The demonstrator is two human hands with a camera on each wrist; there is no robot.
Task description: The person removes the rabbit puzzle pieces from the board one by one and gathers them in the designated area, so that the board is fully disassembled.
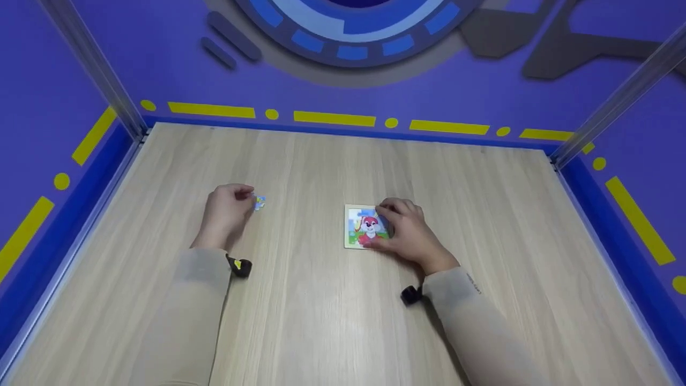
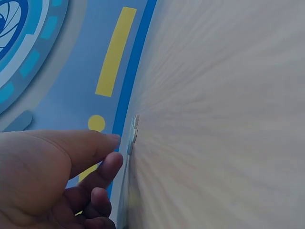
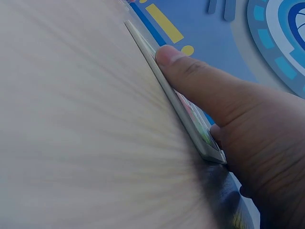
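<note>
A small square jigsaw puzzle [image 1: 353, 236] with a pale frame lies on the table; its picture shows a red and white cartoon animal. My right hand [image 1: 410, 230] grips it at the right side, thumb over the near edge and fingers at the far edge. From the right wrist, the thumb presses on the puzzle's frame [image 3: 167, 93]. Off to the left, loose jigsaw pieces [image 1: 260, 202] in blue and yellow lie on the tabletop. Beside them is my left hand [image 1: 228, 212], its thumb and forefinger slightly parted, with the pieces [image 2: 133, 135] just past the fingertips.
The wood-grain table [image 1: 311, 300] carries all of this. Blue printed panels [image 1: 332, 96] with yellow marks wall it in at the back and both sides, with metal posts [image 1: 102, 64] at the corners. A small black camera sits on each wrist.
</note>
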